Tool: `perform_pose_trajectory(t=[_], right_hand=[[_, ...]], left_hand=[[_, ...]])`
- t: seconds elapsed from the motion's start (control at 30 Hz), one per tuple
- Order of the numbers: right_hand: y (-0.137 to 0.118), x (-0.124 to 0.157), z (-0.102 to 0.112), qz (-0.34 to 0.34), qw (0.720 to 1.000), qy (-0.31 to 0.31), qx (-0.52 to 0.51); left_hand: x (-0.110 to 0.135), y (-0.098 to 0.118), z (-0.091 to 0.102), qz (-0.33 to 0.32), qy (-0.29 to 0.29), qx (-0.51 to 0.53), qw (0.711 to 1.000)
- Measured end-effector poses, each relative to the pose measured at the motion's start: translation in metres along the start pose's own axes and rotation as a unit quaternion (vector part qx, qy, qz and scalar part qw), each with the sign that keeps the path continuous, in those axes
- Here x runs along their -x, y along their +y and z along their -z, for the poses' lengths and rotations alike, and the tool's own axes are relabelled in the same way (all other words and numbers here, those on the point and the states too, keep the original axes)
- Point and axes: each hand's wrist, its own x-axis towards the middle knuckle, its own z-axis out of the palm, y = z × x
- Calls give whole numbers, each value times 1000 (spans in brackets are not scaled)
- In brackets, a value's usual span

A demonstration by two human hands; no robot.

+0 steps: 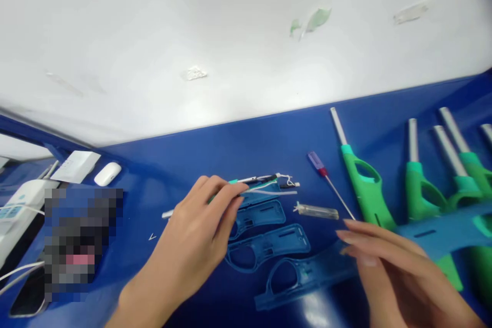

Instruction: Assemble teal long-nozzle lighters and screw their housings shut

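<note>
My left hand (200, 220) is closed, thumb and forefinger pinching a thin white wire (272, 191) over a blue handle half (265, 196). A black igniter part (271, 178) with loose white wire lies beside those fingertips. From behind the hand pokes the end of a pale tube (167, 213). My right hand (403, 271) has its fingers stretched out, thumb below them, nothing visible between the tips. It hovers by a larger blue handle half (307, 274). Another blue shell piece (434, 233), blurred, shows behind it. A clear fuel tube (318, 211) lies between the hands.
More blue handle halves (269, 246) lie in the middle. A screwdriver (317, 163) and several green lighters (365, 184) stretch to the right. At left are a white earbud case (107, 174), a paper packet (79, 165) and a phone (28, 292). A white wall rises behind.
</note>
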Motion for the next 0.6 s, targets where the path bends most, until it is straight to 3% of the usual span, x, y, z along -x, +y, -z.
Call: perform_pose_trajectory(t=[0.23, 0.4, 0.6], right_hand=[[-4, -2, 7, 34, 998, 11, 54], [3, -15, 10, 161, 976, -100, 104], [20, -38, 15, 265, 918, -201, 215]], left_hand=[[-34, -29, -23, -40, -54, -37, 997], [-32, -32, -33, -33, -59, -35, 997], [-12, -6, -21, -29, -20, -2, 999]])
